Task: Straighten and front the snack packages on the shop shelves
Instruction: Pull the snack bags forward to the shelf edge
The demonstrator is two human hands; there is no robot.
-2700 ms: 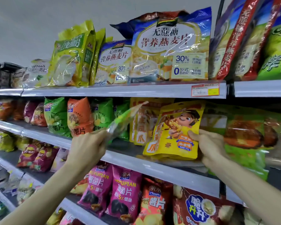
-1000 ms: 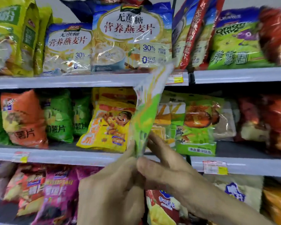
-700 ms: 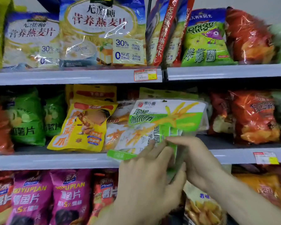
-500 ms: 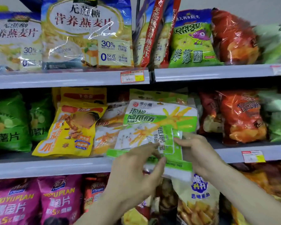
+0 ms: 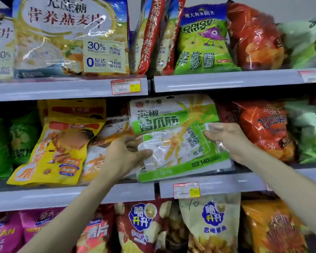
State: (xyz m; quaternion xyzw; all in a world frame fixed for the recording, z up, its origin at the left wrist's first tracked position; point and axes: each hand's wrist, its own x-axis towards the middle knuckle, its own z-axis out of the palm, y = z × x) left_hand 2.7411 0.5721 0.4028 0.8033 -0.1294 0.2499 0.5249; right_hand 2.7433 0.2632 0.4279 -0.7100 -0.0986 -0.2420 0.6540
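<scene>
Green-and-white packet (image 5: 177,136) sits face-out on the middle shelf (image 5: 217,187), held between both sets of fingers: the left hand (image 5: 124,157) grips its lower left edge, and the right hand (image 5: 228,141) pinches its right edge. It seems nearly fronted, though tilted. Left of the fingers, the yellow packet (image 5: 49,152) slumps and needs straightening.

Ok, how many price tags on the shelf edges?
3. One price tag on the upper shelf edge, centre; one far right, cropped; one on the middle edge below the green package. Others may be hidden.
</scene>
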